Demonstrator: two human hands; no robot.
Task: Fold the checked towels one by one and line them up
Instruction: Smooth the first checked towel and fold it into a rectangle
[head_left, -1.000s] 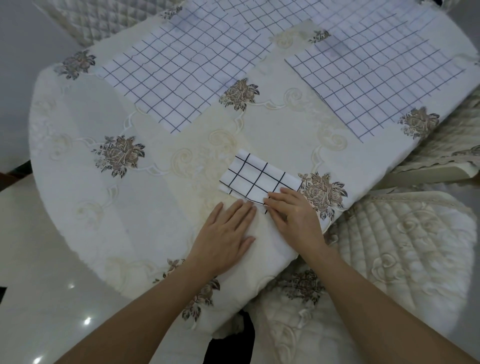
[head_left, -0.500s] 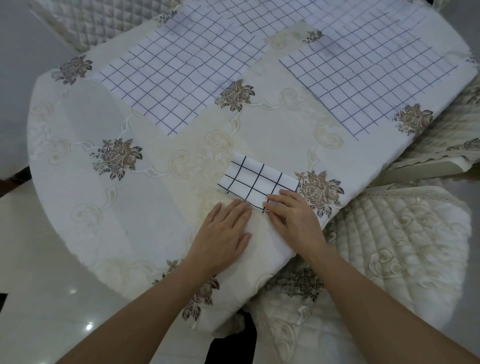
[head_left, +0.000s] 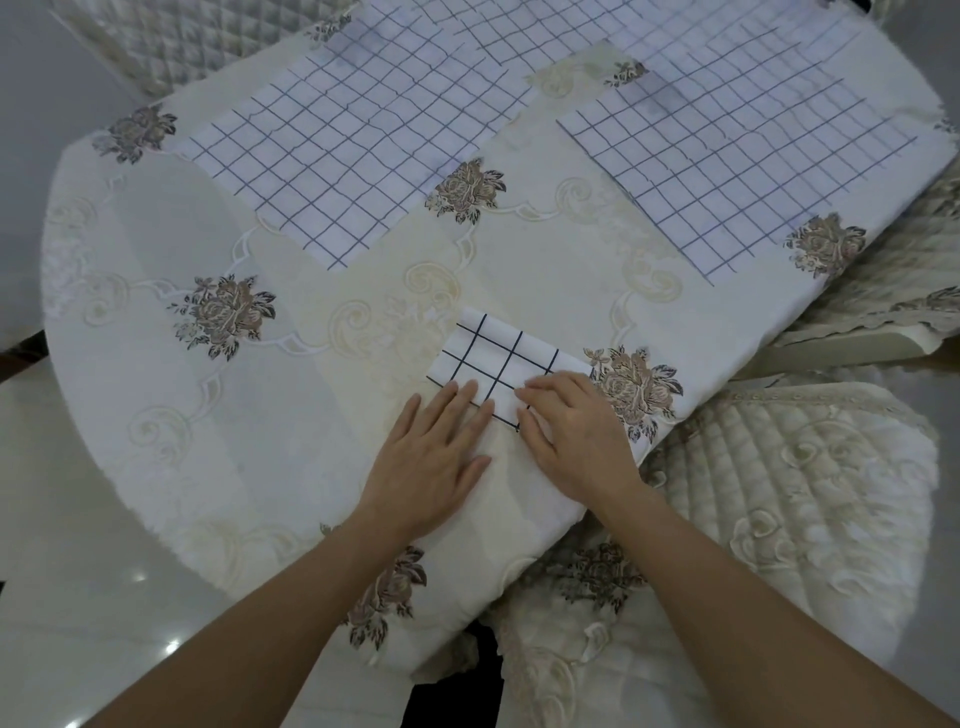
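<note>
A small folded checked towel (head_left: 501, 358) lies on the round table near its front edge. My left hand (head_left: 434, 457) lies flat with straight fingers, its fingertips on the towel's near left edge. My right hand (head_left: 571, 431) presses on the towel's near right corner with fingers nearly straight, covering that corner. Two unfolded checked towels lie spread flat farther back: one at the back left (head_left: 358, 140), one at the back right (head_left: 743, 150).
The table carries a cream embroidered cloth (head_left: 208, 426) with brown flower motifs. Quilted cream chairs stand at the right (head_left: 789, 499), the near side (head_left: 571, 649) and the back left (head_left: 171, 41). A glossy floor (head_left: 52, 519) shows at the left.
My left hand has slid forward from the bare cloth so that its fingertips now touch the folded towel. My right hand stays on the near right corner.
</note>
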